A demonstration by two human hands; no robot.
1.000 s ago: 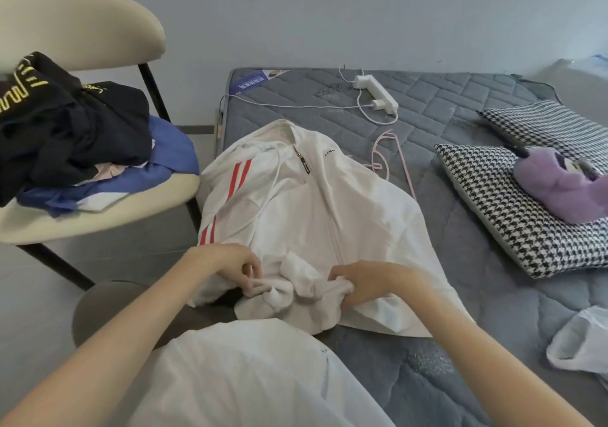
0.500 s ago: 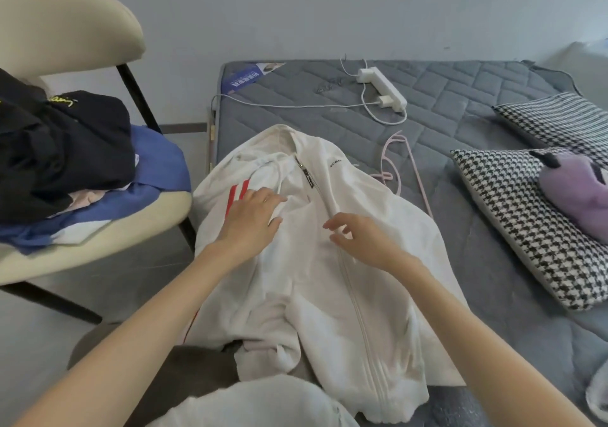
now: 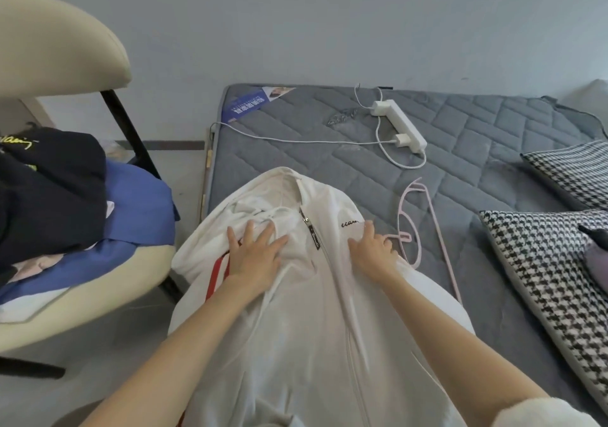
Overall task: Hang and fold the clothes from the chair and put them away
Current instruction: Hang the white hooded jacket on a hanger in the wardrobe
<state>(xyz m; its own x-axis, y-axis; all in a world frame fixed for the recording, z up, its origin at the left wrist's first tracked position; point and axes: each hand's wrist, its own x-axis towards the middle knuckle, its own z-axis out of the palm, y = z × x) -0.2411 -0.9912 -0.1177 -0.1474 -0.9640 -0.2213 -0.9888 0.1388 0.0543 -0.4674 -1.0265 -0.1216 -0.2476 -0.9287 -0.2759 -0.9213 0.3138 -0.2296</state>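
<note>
A white zip-up hoodie (image 3: 306,321) with red sleeve stripes lies front-up on the grey mattress (image 3: 460,150), its hem hanging toward me. My left hand (image 3: 255,255) rests flat with spread fingers on the left chest. My right hand (image 3: 373,250) presses flat on the right chest, beside the small black lettering. A pink hanger (image 3: 427,229) lies on the mattress just right of the hoodie, partly under its edge. More clothes, black (image 3: 49,189) and blue (image 3: 138,213), are piled on the cream chair (image 3: 82,311) at the left.
A white power strip (image 3: 399,124) with cables lies at the back of the mattress. Two houndstooth cushions (image 3: 546,282) and a purple plush toy (image 3: 595,259) sit at the right. Grey floor lies between the chair and the bed.
Both hands left the bunched hem near me and slid up the hoodie to its chest, now lying flat. The hoodie looks smoother. The camera moved closer and leftward.
</note>
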